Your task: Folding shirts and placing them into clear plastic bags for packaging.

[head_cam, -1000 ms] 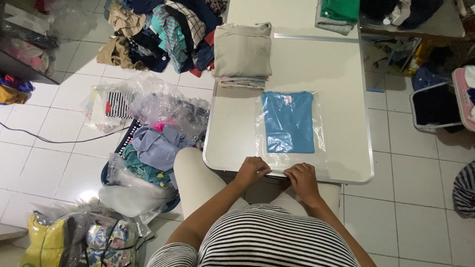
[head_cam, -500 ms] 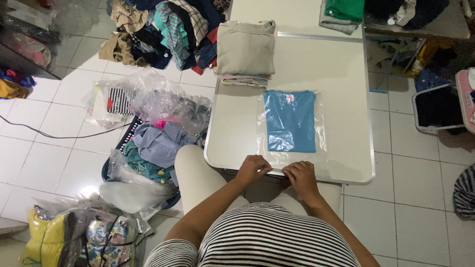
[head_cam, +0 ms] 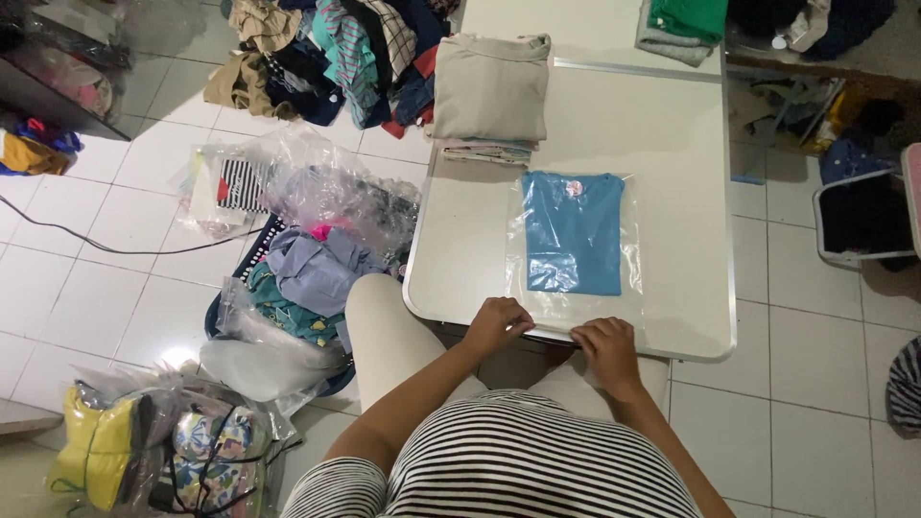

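Progress, lower centre: folded blue T-shirt (head_cam: 573, 232) already fully inside clear plastic bag (head_cam: 628, 288) on white table (head_cam: 460, 259). Left hand (head_cam: 496, 324) & right hand (head_cam: 604, 347) pinch bag's near open edge, fingers closed on it; flap apparently not yet sealed.

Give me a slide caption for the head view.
Both hands press the open end of a clear plastic bag holding a folded blue shirt.

**Clear bags on worktop and floor**

A clear plastic bag (head_cam: 576, 245) holding a folded blue shirt is lying flat near the white worktop's (head_cam: 672, 144) front edge, a small round pink label (head_cam: 574, 188) showing at its collar. Crumpled clear bags (head_cam: 317, 192) are lying on the floor beside it.
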